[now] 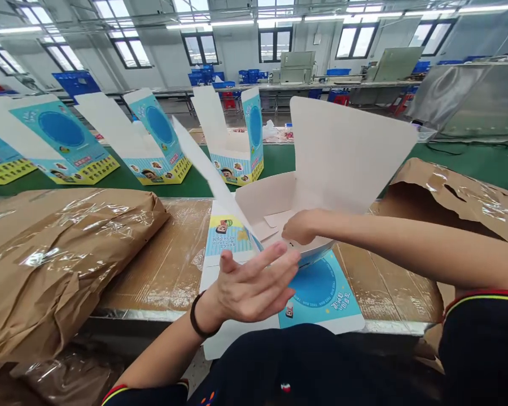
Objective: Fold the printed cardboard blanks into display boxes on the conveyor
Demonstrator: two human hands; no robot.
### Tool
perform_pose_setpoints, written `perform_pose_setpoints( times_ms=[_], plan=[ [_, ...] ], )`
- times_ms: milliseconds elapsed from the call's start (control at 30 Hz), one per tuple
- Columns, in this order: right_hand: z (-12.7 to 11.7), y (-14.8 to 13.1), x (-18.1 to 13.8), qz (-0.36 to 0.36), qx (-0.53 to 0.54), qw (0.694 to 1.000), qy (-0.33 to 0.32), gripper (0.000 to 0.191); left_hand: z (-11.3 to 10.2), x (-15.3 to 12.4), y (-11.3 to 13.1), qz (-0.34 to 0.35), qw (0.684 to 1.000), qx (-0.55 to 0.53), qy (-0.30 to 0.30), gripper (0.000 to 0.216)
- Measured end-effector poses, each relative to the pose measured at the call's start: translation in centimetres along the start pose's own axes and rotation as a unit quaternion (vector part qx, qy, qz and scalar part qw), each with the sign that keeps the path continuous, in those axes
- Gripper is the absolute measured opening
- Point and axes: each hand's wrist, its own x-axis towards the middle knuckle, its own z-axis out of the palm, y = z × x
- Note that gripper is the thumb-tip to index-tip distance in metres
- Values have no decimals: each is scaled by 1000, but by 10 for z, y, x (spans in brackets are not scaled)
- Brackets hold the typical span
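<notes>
A carton (266,189) with white inner faces stands open in front of me, its large flaps spread up to the left and right. My right hand (301,227) reaches inside, fingers curled against the bottom flaps; whether it pinches anything is hidden. My left hand (258,279) is at the carton's near left side, palm up and fingers stretched out, holding nothing. Beneath the carton lies a flat printed carton blank (322,287) with a blue circle, its near edge reaching over the table edge.
Several erected blue and yellow cartons (237,163) stand in a row on the green conveyor belt (275,163). A brown paper-wrapped bundle (68,248) lies to the left. Torn brown paper (461,192) sits at right. The table (173,259) is covered with film-wrapped cardboard.
</notes>
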Motion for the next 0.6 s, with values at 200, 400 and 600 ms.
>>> perform_pose_setpoints(
  times_ms=[200,400,600],
  plan=[
    [17,2,2,46,6,992,-117,33,-1,-8,7,36,999,-10,20,12],
    [-52,-25,-54,-80,150,979,-112,32,1,-14,5,14,1000,-6,23,20],
    [-46,-31,-118,-47,-135,990,6,14,8,-34,2,-5,999,24,47,35]
  ],
)
